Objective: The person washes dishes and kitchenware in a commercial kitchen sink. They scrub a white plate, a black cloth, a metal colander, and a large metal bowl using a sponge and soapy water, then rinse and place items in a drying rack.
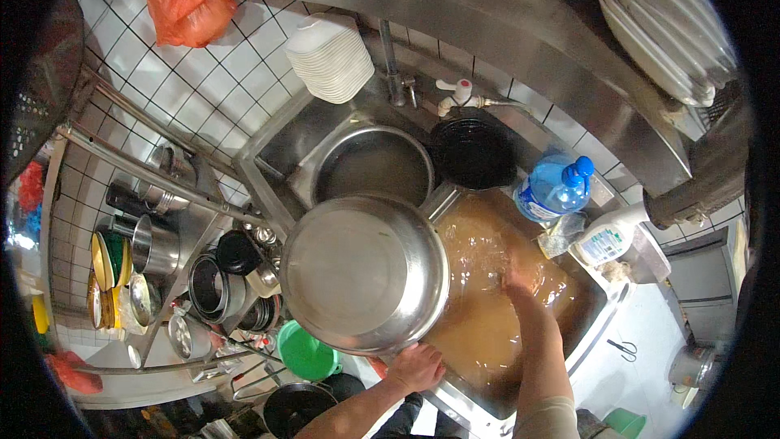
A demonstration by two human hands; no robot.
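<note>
A large stainless steel pan or basin (359,274), bottom up, leans over the divider of a double sink. My left hand (417,369) grips its near edge, fingers curled; whether a handle lies under them is hidden. My right hand (521,277) dips into murky brown water (481,323) in the right sink bowl, and its fingers are under the surface. What they touch there cannot be made out. Behind the steel pan, a round metal basin (372,164) with cloudy water stands in the left sink bowl. A black round container (474,152) sits behind the divider.
A blue plastic bottle (551,189) and a white spray bottle (603,244) stand along the right rim. White dishes (329,61) are stacked at the back left near the tap (396,88). Plates (658,42) fill the overhead shelf. Pots (210,286) crowd the left rack above a green bucket (308,350).
</note>
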